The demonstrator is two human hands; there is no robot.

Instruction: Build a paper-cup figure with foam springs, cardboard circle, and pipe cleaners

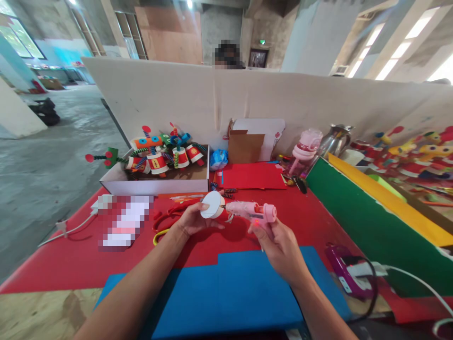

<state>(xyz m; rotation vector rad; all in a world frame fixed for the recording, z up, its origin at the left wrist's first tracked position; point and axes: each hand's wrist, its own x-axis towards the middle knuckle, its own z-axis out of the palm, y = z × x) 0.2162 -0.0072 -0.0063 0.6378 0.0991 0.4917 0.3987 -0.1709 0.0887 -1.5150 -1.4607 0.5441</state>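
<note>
My left hand (pixel 194 219) is closed around a paper cup (pixel 213 205), its round white end turned toward me and the thumb resting on the rim. My right hand (pixel 278 238) grips a pink hot glue gun (pixel 247 209) by its handle, with a small red light lit on its body. The gun's nozzle points left and meets the side of the cup or sits very close to it; I cannot tell which. Red-handled scissors (pixel 166 218) lie on the red tabletop just left of my left hand.
A white box (pixel 159 185) of paper-cup figures stands at the back left. A pink bottle (pixel 306 148) and a steel jug (pixel 334 140) stand at the back right. Blue sheets (pixel 226 297) lie in front. A purple power strip (pixel 348 274) with cables sits right, beside a green panel (pixel 375 226).
</note>
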